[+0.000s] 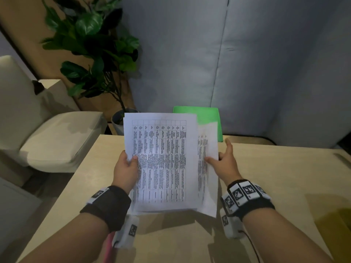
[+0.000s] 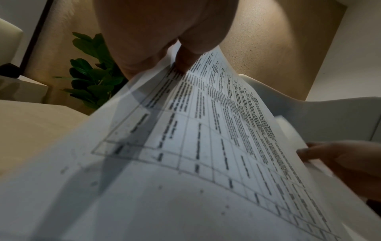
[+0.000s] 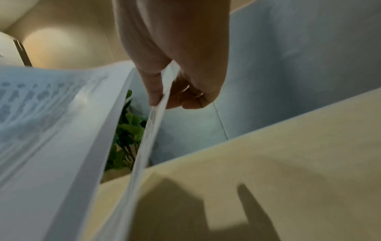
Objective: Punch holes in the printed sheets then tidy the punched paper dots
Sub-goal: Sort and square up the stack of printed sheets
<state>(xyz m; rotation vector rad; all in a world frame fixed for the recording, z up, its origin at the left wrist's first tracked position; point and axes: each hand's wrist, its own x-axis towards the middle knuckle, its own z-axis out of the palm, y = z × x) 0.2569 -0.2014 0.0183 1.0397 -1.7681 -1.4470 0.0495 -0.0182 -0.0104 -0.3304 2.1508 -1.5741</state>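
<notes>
I hold the white printed sheets with black-ruled tables [image 1: 161, 160] up above the pale wooden table [image 1: 266, 177]. My left hand [image 1: 126, 170] grips the stack's left edge, thumb on top. My right hand [image 1: 225, 164] pinches one separated sheet (forefinger pointing out straight) beside the stack.

White printed sheets [image 1: 161, 160] carry a black-lined table of dense black text; behind them a bright green folder [image 1: 207, 116] at the far edge of the pale beige table [image 1: 275, 177]; black wristbands [image 1: 247, 198] bear black-and-white square markers
</notes>
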